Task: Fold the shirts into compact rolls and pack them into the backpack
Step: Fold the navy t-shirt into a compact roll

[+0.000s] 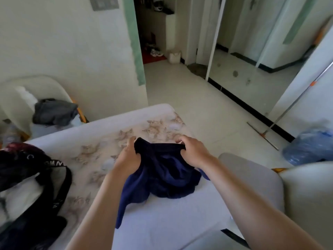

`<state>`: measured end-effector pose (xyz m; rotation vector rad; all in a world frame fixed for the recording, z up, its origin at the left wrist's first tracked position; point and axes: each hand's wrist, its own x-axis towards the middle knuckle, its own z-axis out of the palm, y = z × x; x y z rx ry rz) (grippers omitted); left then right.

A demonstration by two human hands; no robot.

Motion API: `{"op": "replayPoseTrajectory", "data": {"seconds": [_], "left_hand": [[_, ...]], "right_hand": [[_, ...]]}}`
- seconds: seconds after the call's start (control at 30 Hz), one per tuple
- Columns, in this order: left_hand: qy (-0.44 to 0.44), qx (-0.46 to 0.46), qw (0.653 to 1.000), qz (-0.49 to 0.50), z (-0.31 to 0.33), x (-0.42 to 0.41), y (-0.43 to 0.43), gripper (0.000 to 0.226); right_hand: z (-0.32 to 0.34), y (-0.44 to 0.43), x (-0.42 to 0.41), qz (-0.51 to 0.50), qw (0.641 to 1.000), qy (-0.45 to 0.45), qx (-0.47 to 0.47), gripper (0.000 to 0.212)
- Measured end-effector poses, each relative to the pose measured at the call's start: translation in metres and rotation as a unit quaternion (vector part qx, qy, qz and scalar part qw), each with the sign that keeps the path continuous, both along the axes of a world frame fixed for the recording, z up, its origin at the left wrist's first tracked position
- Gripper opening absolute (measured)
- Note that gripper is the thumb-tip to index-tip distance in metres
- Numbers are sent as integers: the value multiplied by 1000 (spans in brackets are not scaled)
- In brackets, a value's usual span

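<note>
1. Shirt [169, 175], navy, lies bunched on the bed [162, 222], near middle; left hand [128, 156] and right hand [191, 150] each grip its far edge.
2. Loose folds could make a lumpy, unravelling roll.
3. Backpack [27, 168], left, looks slumped; packing may snag.

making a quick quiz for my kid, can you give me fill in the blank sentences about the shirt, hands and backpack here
The left hand and right hand both grip a shirt coloured dark ____.
The backpack lies on the bed to the shirt's ____.
The backpack is mostly coloured ____.
Missing words: blue; left; black.
</note>
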<state>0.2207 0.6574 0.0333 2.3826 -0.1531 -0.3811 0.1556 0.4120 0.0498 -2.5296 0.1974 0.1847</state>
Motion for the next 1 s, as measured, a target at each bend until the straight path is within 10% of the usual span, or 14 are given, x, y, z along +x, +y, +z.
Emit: {"op": "replayPoseTrajectory", "data": {"seconds": [0.3, 0.4, 0.57, 0.7, 0.9, 1.0], "left_hand": [[19, 32, 999, 6, -84, -22, 132, 29], [26, 67, 994, -78, -103, -40, 126, 22], [74, 253, 955, -132, -138, -59, 112, 83], [32, 198, 978, -58, -150, -50, 122, 46], [-30, 109, 991, 69, -110, -4, 147, 15], [-84, 89, 981, 153, -76, 34, 155, 15]], "right_hand": [[-79, 139, 12, 93, 992, 82, 38, 31], [-101, 150, 14, 118, 988, 93, -28, 38], [-134, 148, 25, 170, 969, 86, -155, 51], [-152, 140, 43, 183, 949, 77, -245, 27], [-112, 136, 82, -7, 992, 115, 55, 16], [-82, 132, 111, 13, 998, 57, 34, 12]]}}
